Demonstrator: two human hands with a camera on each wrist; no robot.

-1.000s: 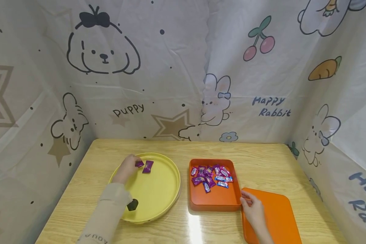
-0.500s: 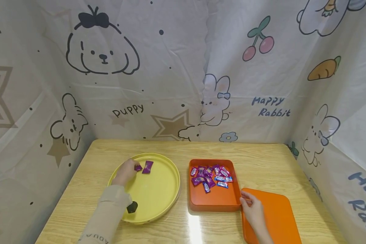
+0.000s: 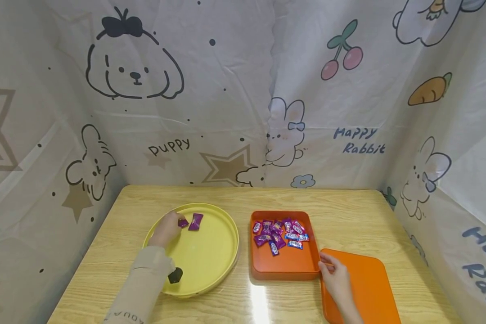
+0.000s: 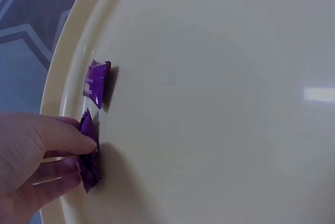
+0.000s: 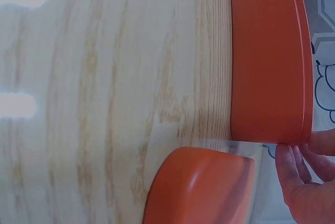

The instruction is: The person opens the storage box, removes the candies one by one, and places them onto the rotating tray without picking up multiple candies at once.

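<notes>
My left hand (image 3: 167,229) reaches over the far left of a round yellow tray (image 3: 202,265). Between its thumb and fingers it pinches a purple-wrapped candy (image 4: 89,153), just at the tray's surface. A second purple candy (image 3: 195,222) lies beside it on the tray. My right hand (image 3: 337,279) holds the right side of a square orange box (image 3: 283,265), near its front corner. In the right wrist view the thumb is at the box's rim and the fingers lie against the outer wall (image 5: 269,67). Several purple and blue-white wrapped candies (image 3: 278,236) are heaped inside the box.
A flat orange lid (image 3: 368,288) lies on the wooden table (image 3: 247,198) under my right forearm. A dark wrist-camera part (image 3: 175,275) shows at my left sleeve (image 3: 139,279). Printed cloth (image 3: 227,112) hangs behind and at both sides.
My left hand has moved slightly toward me with the purple candy, then stayed nearly still. The right hand and the box show no clear movement.
</notes>
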